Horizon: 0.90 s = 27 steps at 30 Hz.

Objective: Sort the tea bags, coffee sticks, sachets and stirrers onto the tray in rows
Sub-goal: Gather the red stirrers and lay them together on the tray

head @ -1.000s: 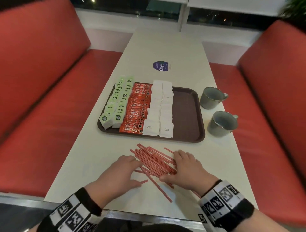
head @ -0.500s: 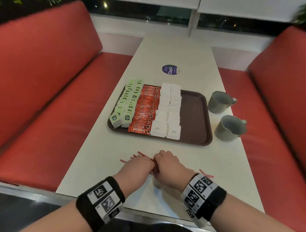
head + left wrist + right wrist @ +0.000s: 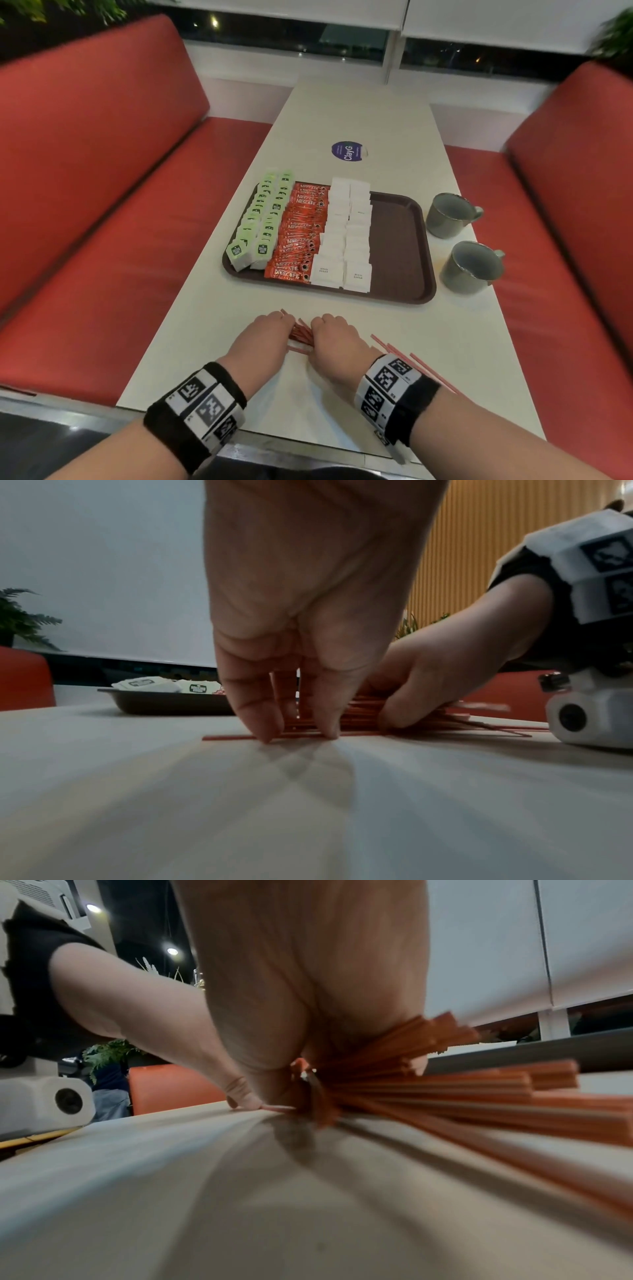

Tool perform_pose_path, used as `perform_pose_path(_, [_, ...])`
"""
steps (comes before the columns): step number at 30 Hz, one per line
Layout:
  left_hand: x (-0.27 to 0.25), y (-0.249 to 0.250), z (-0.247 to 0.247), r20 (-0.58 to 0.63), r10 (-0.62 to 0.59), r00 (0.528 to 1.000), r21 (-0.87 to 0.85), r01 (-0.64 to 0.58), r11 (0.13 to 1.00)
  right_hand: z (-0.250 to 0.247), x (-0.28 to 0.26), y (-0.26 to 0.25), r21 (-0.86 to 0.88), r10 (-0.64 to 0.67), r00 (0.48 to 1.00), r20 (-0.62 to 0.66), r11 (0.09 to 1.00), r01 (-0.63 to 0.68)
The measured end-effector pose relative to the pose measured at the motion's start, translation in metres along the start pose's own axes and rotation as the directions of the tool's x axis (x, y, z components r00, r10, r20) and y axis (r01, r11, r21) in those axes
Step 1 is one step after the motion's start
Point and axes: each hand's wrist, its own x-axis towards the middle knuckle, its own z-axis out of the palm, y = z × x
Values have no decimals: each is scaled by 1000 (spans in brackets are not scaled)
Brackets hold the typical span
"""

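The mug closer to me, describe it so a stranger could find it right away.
Start at the brown tray on the long white table. Right of it stand two grey mugs; this mug is the nearer, beside the tray's near right corner.

Dark brown plastic tray (image 3: 397, 246) flat on white counter (image 3: 212, 308). Left side of tray: two rows green-and-white tea bags (image 3: 262, 219), overlapping, leaning. Next: one row red Nescafe coffee sticks (image 3: 301, 236), shingled. Then two rows white paper sugar sachets (image 3: 346, 236). Right strip of tray bare. Thin red plastic stirrers (image 3: 301, 334) bunched on counter near tray's front edge, gathered between both hands, ends fanning out to right (image 3: 479, 1085); few loose ones by right wrist.
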Motion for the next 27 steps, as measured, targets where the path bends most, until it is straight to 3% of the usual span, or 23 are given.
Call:
perform_pose_path(3, [2, 5, -2, -32, -21, 999, -54, 19, 998, 2, 2, -2, -21, -9, 1000, -24, 1000, 9])
perform_pose_path(9, [-7, -8, -13, -126, -93, 988, -422, 32, 906, -3, 3, 0, 63, -18, 999, -33, 998, 20])
perform_pose_path(13, [-18, -11, -27, -304, -260, 916, -684, -20, 729, -13, -2, 7, 244, -14, 1000, -3, 970, 14])
perform_pose_path(17, [-20, -16, -36, -312, -400, 862, -899, -132, 418, -19, -6, 13, 364, -80, 997, -12, 928, 79])
perform_pose_path(19, [-15, -18, -38, -274, -446, 852, -946, -154, 286, -23, -5, 16, 399, -96, 992, -84, 909, 122])
perform_pose_path(22, [-6, -14, -41, -98, -453, 886, -995, -81, 57, -28, -6, 22, 458, -80, 972, -220, 871, 175])
perform_pose_path(24, [-1, -6, -42, 72, -370, 926, -993, 32, -113, -34, -10, 24, 554, -23, 945, -326, 806, 210])
perform_pose_path(27, [8, 15, -44, 289, -197, 937, -944, 246, -219, -55, -16, 20, 677, 141, 843, -519, 670, 305])
